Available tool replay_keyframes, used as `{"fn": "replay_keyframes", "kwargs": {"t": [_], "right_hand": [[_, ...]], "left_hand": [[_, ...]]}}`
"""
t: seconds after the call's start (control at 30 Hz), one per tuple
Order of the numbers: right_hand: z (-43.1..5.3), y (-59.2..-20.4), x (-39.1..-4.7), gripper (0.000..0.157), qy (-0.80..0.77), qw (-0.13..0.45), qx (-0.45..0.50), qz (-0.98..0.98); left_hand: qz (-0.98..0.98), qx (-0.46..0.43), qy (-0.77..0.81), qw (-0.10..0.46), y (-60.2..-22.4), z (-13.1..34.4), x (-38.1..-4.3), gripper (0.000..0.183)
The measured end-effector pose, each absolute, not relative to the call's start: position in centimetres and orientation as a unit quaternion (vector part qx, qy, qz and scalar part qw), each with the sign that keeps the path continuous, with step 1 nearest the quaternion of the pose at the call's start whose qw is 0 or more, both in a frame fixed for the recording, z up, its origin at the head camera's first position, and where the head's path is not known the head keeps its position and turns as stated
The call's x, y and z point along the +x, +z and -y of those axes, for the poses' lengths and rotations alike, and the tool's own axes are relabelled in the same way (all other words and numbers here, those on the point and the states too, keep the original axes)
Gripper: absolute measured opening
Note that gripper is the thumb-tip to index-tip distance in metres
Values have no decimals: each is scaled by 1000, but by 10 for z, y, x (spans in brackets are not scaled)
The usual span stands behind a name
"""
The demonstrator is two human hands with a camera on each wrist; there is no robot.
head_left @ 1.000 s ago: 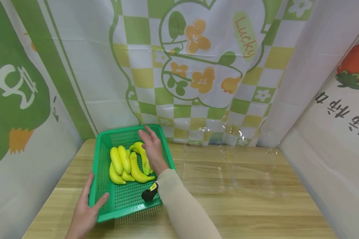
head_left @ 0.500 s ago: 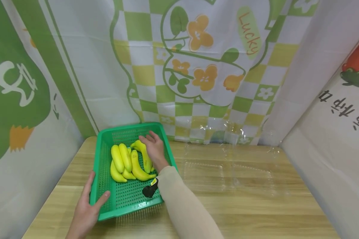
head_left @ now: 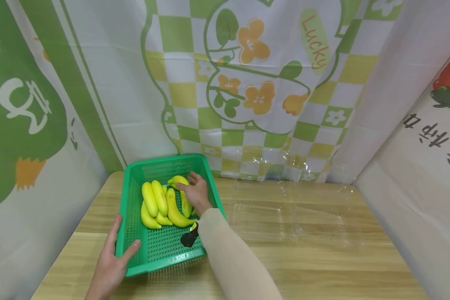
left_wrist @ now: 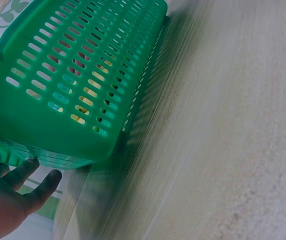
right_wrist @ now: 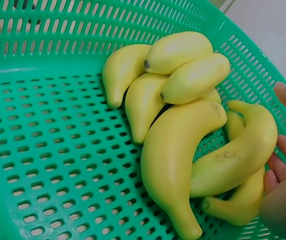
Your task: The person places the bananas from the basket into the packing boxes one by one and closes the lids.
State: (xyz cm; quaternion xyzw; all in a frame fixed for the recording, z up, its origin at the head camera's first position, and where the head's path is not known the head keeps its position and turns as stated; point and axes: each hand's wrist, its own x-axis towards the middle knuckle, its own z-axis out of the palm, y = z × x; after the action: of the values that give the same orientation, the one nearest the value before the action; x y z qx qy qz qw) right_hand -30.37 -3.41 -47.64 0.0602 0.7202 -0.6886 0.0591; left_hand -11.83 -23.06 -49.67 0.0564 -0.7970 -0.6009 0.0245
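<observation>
A green perforated plastic basket (head_left: 161,263) stands on the wooden table at the left, with several smooth yellow bananas (head_left: 150,200) bunched inside it. My left hand (head_left: 110,260) holds the basket's left wall near the front, thumb over the rim and fingers outside. The left wrist view shows those fingers (left_wrist: 20,175) against the basket's outer side. My right hand (head_left: 196,192) is inside the basket at its right side, thumb apart from the fingers. In the right wrist view it is beside the rightmost curved banana (right_wrist: 243,150); whether it touches that banana is unclear.
Clear plastic boxes (head_left: 258,212) stand on the table (head_left: 322,262) to the right of the basket. A patterned curtain (head_left: 258,137) hangs behind. A small black device (head_left: 189,238) with a yellow label sits at my right wrist.
My right hand has lowered from near the basket's back rim toward the right-hand bananas, its thumb moving over one. The left hand keeps its hold; the view has shifted slightly.
</observation>
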Motion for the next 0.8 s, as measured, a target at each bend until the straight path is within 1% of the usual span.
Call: {"fn": "replay_keyframes", "kwargs": {"t": [0.33,0.63,0.8], "right_hand": [[36,-486,-308,67,-627,40,53,-776],[37,-485,-307,63,-568,62,77,-817],[39,-486,-308,57,-539,55,73,-837]], "left_hand": [[789,59,-612,17,-497,232,-119,96],[787,60,-613,19,-496,232,-118,95],[787,60,-613,19,-495,231,-117,96]]}}
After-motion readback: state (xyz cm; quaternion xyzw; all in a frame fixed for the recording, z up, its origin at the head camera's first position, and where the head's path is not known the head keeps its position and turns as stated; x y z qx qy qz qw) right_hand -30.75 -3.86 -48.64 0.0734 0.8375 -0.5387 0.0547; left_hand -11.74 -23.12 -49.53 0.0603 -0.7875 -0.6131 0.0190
